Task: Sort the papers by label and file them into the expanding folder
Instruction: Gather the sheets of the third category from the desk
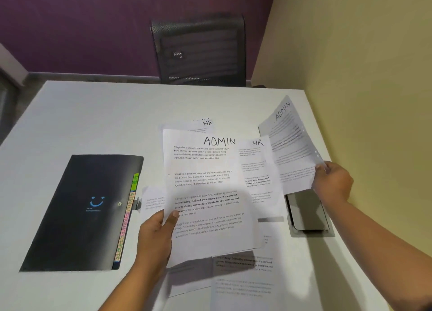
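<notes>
My left hand [155, 237] grips a sheet marked ADMIN [205, 182] by its lower left edge, thumb on top, lifted over the pile. My right hand [333, 184] pinches the lower corner of a second ADMIN sheet [291, 147], raised and tilted at the right. Two sheets marked HR lie flat beneath: one behind [198, 124], one between the held papers [257, 170]. More printed sheets [243, 280] lie near the front edge. The black expanding folder [81, 212] lies closed at the left, its coloured label tabs [127, 214] showing along its right side.
The white table [93, 114] carries everything. A grey cable hatch [308, 217] is set into it under my right hand. A black mesh chair [201, 51] stands behind the far edge. A yellow wall runs close along the right.
</notes>
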The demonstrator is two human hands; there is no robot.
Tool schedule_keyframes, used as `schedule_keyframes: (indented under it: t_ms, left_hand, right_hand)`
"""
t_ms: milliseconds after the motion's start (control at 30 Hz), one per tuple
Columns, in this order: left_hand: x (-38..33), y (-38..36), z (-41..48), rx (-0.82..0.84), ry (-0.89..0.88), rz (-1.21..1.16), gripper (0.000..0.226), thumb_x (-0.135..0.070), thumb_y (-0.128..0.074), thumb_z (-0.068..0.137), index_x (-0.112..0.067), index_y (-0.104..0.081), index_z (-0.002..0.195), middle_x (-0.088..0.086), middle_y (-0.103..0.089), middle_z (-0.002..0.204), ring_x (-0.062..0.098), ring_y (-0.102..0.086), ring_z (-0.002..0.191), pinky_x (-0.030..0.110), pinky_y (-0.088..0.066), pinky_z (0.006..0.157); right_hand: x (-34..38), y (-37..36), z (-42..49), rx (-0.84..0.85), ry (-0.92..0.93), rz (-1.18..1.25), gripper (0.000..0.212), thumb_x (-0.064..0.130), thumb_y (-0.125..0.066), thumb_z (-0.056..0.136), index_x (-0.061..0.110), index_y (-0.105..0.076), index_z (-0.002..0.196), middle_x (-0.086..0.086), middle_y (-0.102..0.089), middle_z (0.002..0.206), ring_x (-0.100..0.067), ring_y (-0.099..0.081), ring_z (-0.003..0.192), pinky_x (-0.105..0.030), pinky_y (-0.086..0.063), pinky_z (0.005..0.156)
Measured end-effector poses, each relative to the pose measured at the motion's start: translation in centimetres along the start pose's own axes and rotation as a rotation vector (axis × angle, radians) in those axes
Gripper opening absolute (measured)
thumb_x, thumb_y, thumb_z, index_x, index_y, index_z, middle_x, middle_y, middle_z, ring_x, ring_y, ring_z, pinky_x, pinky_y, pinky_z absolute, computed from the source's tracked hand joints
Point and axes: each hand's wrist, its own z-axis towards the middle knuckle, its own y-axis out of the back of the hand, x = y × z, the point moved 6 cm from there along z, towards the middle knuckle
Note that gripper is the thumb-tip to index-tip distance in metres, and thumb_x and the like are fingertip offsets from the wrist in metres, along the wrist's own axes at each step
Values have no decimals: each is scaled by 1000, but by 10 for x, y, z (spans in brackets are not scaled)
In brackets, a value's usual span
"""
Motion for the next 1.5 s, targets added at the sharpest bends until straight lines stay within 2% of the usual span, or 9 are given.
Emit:
schedule_keyframes:
  t_ms: [333, 433, 533, 633, 733, 900, 1167, 1300, 1500]
  left_hand:
    - [-4, 9, -23, -14, -48, -14, 17, -15, -55, 100, -18, -72, 97, -6, -79, 88, 16, -76, 77, 28, -59, 60]
    - [-3, 7, -29, -1, -45, -31, 17, -16, -55, 100, -19, -72, 98, -8, -78, 89, 19, -76, 81, 31, -60, 62]
    - [2, 9, -31, -10, -33, -30, 17, -19, -55, 100, -20, -72, 101, -4, -78, 94, 21, -75, 83, 38, -61, 68]
    - [5, 9, -34, -12, -17, -39, 17, -19, -55, 100, -20, -72, 102, -3, -78, 95, 21, -76, 82, 38, -61, 68]
    - [4, 8, -37, -7, -14, -40, 17, -17, -55, 100, -20, -72, 103, -4, -78, 97, 21, -75, 85, 39, -62, 70]
    - [0, -2, -48, 67, 5, -41, 19, -19, -56, 99, -22, -71, 110, -9, -77, 101, 17, -75, 84, 29, -59, 59]
    - [-4, -24, -64, 266, 20, -1, 21, -33, -62, 93, -22, -74, 105, 3, -78, 95, 14, -73, 74, 23, -52, 54]
    - [-2, -21, -60, 250, 46, 8, 29, -44, -48, 100, -30, -71, 112, -5, -76, 106, 13, -71, 90, 28, -54, 68]
    - [-15, -27, -64, 370, -51, 25, 20, -7, -62, 94, -16, -70, 110, 1, -78, 103, 15, -75, 88, 23, -58, 65]
  right_hand:
    - [9, 70, 0, -200, -35, 284, 29, 25, -55, 90, 6, -72, 103, -8, -68, 90, -31, -64, 85, -38, -50, 78]
    - [14, 72, -36, -103, -49, 473, 18, 24, -59, 89, 12, -65, 78, 1, -55, 71, -18, -47, 65, -33, -43, 62]
    - [7, 70, -94, 11, -146, 667, 9, 16, -61, 95, 16, -71, 97, 5, -70, 89, -11, -63, 72, -15, -54, 60]
    - [-5, 57, -153, 214, -308, 809, 21, 13, -59, 97, 7, -68, 115, -4, -76, 106, -21, -73, 93, -36, -59, 83]
    - [-11, 50, -201, 340, -400, 754, 21, 9, -59, 96, 4, -68, 115, -8, -78, 99, -28, -73, 91, -47, -57, 90]
    - [-14, 44, -231, 487, -304, 406, 11, 13, -63, 94, 15, -74, 94, 6, -77, 72, -15, -73, 65, -24, -51, 50]
    - [2, 25, -224, 806, -253, 441, 21, 16, -59, 98, 18, -69, 116, 5, -78, 101, -1, -72, 72, -12, -49, 59]
    - [8, 27, -221, 831, -141, 420, 26, -8, -57, 93, 9, -69, 107, 8, -72, 62, -1, -66, 48, -10, -47, 50]
    - [4, 20, -214, 751, -48, 330, 32, -8, -67, 83, 19, -74, 99, 3, -79, 96, -19, -76, 88, -42, -61, 79]
